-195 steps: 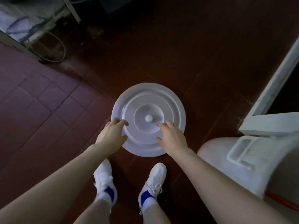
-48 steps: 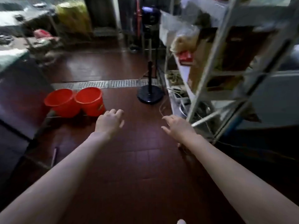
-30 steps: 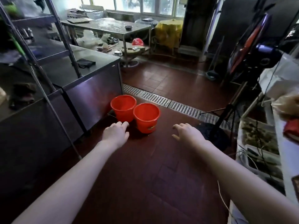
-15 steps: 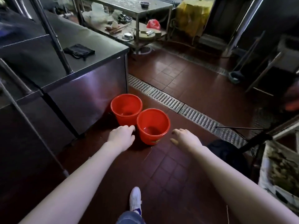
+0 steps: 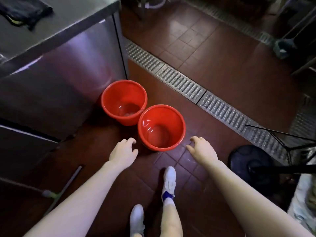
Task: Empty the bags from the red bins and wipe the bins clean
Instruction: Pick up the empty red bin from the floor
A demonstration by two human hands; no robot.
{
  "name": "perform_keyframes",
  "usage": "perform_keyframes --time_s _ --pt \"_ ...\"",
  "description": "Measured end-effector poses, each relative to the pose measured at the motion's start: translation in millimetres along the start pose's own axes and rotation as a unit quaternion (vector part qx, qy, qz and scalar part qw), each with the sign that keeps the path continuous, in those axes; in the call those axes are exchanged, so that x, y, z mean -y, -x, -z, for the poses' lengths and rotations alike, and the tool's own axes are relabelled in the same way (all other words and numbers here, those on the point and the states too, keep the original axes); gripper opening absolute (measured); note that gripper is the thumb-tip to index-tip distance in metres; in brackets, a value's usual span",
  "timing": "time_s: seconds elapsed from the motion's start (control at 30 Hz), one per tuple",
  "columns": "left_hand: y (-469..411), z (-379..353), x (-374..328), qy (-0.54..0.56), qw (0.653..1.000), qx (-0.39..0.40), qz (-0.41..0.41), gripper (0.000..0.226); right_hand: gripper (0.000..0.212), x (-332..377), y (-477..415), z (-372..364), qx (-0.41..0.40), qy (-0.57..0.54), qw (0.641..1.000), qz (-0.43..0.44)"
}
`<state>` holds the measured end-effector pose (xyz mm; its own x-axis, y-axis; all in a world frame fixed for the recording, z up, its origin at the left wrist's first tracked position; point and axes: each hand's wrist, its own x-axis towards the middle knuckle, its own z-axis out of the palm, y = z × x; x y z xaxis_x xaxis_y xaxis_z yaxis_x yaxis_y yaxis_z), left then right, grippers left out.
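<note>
**Two red bins on a kitchen floor, both hands reaching toward the nearer one**

We are looking down at a dark red tiled floor (image 5: 213,53) that is filling most of the view. A stainless steel counter (image 5: 59,69) is taking up the upper left. A metal drain grate (image 5: 181,82) is running diagonally across the tiles from the counter's corner toward the right edge. A round black stand base (image 5: 249,159) is sitting on the floor at the right, just this side of the grate.

The two red bins are standing upright on the tiles with their rims touching. The far bin (image 5: 119,94) is sitting against the foot of the counter. The near bin (image 5: 159,115) is sitting just in front of it and to its right. Something clear and glossy is showing at the bottom of each; we cannot tell whether it is a bag or water.

We are stretching both bare arms forward. Our left hand (image 5: 123,151) is hovering just left of the near bin, and our right hand (image 5: 202,151) just right of it. Both are released, with fingers loosely curled, grasping nothing and not touching the bin.

One white shoe (image 5: 169,180) is stepping forward between our arms, and the other shoe (image 5: 136,218) is trailing behind. A dark cloth (image 5: 25,11) is lying on the counter top. A thin pole (image 5: 68,183) is lying on the floor at the lower left.
</note>
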<state>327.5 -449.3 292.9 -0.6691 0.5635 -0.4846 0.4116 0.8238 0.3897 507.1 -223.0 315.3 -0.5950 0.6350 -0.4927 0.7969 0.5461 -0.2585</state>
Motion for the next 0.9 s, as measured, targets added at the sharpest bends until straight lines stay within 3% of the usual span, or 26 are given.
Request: perform_keyframes --time_s 0.2,0.47,0.6,0.9 --pt "-135.1 -97.3 16.3 0.057 0.993 0.01 0.103 0.044 0.041 -49.0 -160.6 -73.8 0.053 -0.013 0.998 -0.017" --pt "-261.7 -209.9 37.6 0.118 0.978 0.027 0.171 0.055 0.049 -99.0 -310.8 -164.0 0.097 -0.037 0.992 -0.074" --pt "-291.5 -232.8 52.3 0.109 0.973 0.033 0.202 0.057 0.056 -108.0 -350.9 -189.3 0.107 -0.056 0.99 -0.076" --pt "-304.5 -227.3 49.0 0.1 0.962 0.066 0.244 0.054 0.051 -116.9 -369.5 -196.5 0.141 -0.077 0.984 -0.077"
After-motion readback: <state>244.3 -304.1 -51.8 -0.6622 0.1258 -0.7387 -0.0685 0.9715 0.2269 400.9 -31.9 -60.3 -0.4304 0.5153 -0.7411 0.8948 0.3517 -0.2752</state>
